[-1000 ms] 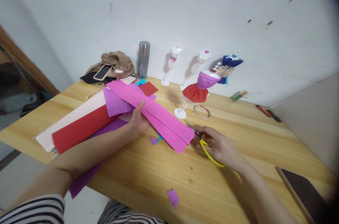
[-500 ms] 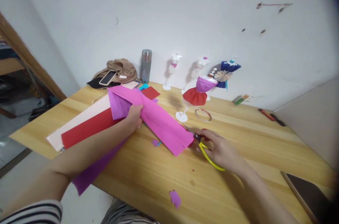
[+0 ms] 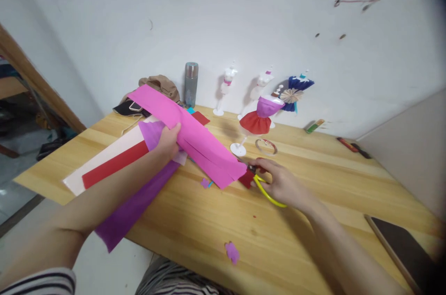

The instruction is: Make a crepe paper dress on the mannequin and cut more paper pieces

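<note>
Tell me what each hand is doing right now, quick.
Left hand: closed on the bright pink sheet, thumb on top.
Right hand: holding the yellow-handled scissors at the sheet's near end.

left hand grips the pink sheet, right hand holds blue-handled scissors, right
Not quite: in the head view the scissors show a yellow handle, not blue. The left hand does grip the pink sheet, and the right hand holds them.

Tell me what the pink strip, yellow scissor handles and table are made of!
The pink strip may be paper or felt, looking thin and matte. The yellow scissor handles seem plastic: smooth, evenly coloured. The table looks wooden, smooth with streaky grain.
</note>
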A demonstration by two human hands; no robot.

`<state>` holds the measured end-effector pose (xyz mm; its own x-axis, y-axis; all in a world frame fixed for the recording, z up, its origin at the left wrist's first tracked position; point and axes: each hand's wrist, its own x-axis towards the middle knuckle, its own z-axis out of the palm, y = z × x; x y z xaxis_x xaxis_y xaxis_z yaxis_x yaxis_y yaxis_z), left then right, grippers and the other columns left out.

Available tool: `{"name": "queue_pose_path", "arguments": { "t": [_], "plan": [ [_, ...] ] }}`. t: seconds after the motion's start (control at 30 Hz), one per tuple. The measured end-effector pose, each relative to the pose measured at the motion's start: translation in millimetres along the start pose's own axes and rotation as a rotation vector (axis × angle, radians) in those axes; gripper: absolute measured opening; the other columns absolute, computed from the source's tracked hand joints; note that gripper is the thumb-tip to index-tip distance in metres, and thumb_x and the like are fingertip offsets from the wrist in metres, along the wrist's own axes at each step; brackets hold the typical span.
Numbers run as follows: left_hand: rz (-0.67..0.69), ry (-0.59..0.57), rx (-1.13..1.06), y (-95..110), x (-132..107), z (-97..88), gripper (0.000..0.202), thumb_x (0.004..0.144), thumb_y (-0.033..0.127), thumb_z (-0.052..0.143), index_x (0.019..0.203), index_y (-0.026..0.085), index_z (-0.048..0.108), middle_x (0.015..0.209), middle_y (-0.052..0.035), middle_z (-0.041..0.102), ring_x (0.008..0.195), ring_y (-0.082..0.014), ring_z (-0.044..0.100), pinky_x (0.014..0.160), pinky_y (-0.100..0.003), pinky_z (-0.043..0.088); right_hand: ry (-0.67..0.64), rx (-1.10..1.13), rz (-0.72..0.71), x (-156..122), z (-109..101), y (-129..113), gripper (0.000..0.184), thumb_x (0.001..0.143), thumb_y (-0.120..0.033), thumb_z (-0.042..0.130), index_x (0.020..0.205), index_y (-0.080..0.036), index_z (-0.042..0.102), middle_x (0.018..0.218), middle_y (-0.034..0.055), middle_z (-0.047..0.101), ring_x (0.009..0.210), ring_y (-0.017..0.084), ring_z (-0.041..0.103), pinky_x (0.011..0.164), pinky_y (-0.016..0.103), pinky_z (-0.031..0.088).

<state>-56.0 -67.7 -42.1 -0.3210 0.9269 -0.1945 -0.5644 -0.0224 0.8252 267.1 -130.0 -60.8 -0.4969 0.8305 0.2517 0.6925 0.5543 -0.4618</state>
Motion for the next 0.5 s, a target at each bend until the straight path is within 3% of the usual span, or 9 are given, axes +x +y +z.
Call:
{"name": "queue_pose_path", "arguments": {
  "t": [0.2, 0.5],
  "plan": [
    [-0.248, -0.015, -0.045, 3, 34, -4.5, 0.029, 0.096, 0.018, 0.053, 0.121, 0.008, 0.063, 0.097, -0.0152, 0.074, 0.106, -0.026, 0.069, 0.107, -0.042, 0.05, -0.006, -0.028, 0.044, 18, 11, -2, 0.041, 0.079, -0.019, 0.059, 0.119, -0.019, 0.068, 0.11, 0.0119, 0.075, 0.095, 0.026, 0.071, 0.085, 0.043, 0.058],
    [-0.373, -0.155, -0.032, -4, -1, -17.0, 0.035, 0.097, 0.031, 0.052, 0.117, 0.007, 0.068, 0.091, -0.0155, 0.075, 0.098, -0.0285, 0.07, 0.098, -0.04, 0.054, 0.012, -0.044, 0.041, 15, 9, -10, 0.038, 0.081, -0.024, 0.063, 0.119, -0.021, 0.068, 0.109, 0.0105, 0.076, 0.097, 0.027, 0.071, 0.085, 0.043, 0.058]
  ]
}}
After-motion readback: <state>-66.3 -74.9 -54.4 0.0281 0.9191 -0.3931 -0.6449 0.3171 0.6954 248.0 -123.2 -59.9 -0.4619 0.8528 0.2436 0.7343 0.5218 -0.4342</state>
